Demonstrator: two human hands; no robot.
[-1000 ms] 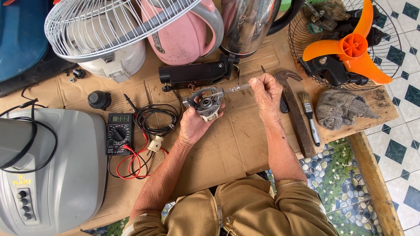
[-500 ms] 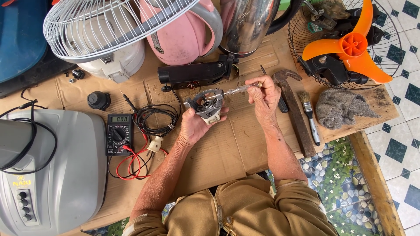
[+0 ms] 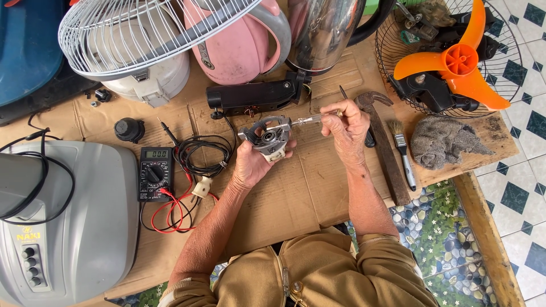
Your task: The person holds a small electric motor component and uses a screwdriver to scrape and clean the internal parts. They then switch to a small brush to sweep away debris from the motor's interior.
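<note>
The small fan motor (image 3: pixel 266 136) sits above the middle of the cardboard-covered worktop (image 3: pixel 284 193), your left hand (image 3: pixel 256 162) clamped around it from below. Your right hand (image 3: pixel 344 128) pinches a thin metal tool (image 3: pixel 310 119), fingers closed on it, the tip touching the motor's housing. A multimeter (image 3: pixel 154 173) lies toward the worktop's left edge, a hammer (image 3: pixel 384 145) toward the right.
</note>
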